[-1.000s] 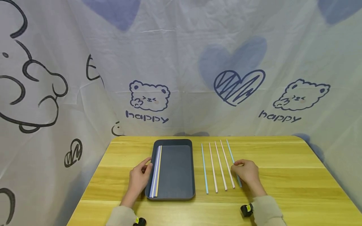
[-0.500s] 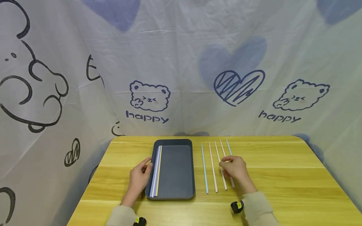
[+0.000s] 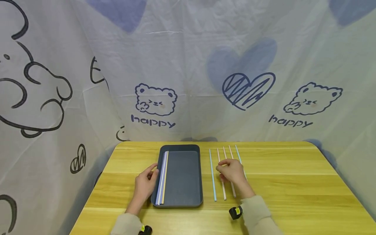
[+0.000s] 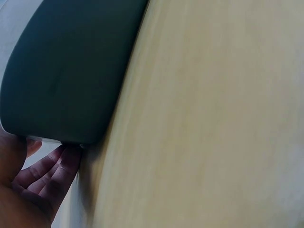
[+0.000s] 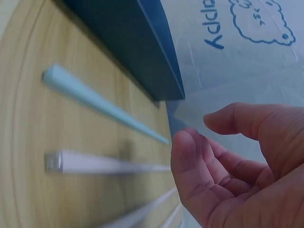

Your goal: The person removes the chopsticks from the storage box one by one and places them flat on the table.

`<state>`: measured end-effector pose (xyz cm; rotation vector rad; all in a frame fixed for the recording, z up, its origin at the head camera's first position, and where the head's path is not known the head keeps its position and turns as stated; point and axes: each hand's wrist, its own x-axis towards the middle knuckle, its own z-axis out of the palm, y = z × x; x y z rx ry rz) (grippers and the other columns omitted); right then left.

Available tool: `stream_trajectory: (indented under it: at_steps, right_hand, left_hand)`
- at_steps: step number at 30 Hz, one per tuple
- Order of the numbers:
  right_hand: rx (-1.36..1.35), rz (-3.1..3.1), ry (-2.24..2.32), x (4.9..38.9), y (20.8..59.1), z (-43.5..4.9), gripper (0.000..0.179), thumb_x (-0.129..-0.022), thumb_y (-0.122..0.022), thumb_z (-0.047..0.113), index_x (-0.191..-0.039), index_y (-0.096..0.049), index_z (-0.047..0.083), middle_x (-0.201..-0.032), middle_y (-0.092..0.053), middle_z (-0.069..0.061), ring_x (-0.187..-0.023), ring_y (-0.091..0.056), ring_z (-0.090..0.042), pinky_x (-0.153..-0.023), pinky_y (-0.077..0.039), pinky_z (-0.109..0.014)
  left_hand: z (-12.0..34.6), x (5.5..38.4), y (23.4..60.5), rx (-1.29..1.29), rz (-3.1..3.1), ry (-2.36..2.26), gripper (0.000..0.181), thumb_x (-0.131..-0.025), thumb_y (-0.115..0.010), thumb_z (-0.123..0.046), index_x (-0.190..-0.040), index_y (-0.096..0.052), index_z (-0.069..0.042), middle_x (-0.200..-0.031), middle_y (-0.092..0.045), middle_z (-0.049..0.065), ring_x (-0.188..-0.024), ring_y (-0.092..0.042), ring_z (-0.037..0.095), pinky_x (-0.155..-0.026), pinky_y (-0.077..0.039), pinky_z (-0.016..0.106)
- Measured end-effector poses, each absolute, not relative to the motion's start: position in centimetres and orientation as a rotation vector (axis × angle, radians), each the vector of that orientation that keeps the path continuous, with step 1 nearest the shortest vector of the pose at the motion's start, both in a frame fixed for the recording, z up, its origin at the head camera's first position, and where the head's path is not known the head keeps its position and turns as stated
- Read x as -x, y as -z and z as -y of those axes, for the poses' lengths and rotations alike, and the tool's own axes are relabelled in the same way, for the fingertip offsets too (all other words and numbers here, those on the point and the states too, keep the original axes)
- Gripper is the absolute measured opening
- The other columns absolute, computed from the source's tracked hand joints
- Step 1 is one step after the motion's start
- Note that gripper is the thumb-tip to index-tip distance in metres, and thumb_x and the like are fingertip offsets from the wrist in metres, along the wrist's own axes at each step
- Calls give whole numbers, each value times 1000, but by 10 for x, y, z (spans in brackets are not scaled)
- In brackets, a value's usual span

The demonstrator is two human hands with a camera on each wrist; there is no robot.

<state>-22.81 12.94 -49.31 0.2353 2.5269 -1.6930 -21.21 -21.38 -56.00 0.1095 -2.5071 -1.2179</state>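
Observation:
A dark grey tray [image 3: 183,187] lies on the table with several purple, white and yellow chopstick-like sticks [image 3: 161,182] along its left side. My left hand [image 3: 144,186] holds the tray's left rim; in the left wrist view its fingers [image 4: 64,175] meet the tray wall. To the right of the tray, a row of separate sticks starts with a light blue stick [image 3: 212,176], followed by pink sticks [image 3: 224,192]. Over the pink ones hovers my right hand [image 3: 233,171]. Thumb and fingers stand apart with nothing between them in the right wrist view. It partly covers the right-hand sticks.
Another light blue stick [image 3: 238,153] ends the row on the right. The wooden table [image 3: 299,192] extends beyond it to the right. A printed cloth [image 3: 205,124] hangs behind the table's back edge. Small black cameras, such as the right one [image 3: 235,212], sit at both wrists.
My right hand has moved left, from the rightmost blue stick across the row to above the pink sticks. The sticks lie where they lay. My left hand stays at the tray.

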Motion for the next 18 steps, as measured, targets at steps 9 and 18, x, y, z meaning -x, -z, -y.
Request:
stream_trajectory:
  at_steps: [9, 18]
  right_hand:
    - [-205, -2448, 1770, 231, 489, -102, 20, -87, -68, 4, -105, -74, -5, -68, -71, -16, -48, -64, -12, -53, -60, -33]
    - [-137, -2402, 1778, 229, 488, -74, 17, -89, -69, 3, -104, -73, -5, -66, -69, -13, -47, -63, -11, -54, -61, -35]
  left_hand:
    - [214, 211, 558, -121, 2521, 1233, 33, -102, -70, -17, -135, -73, -12, -88, -77, 10, -75, -65, 12, -67, -52, 23]
    - [213, 211, 556, -127, 2527, 1228, 33, -102, -70, -16, -135, -73, -11, -88, -77, 10, -76, -66, 13, -68, -53, 23]
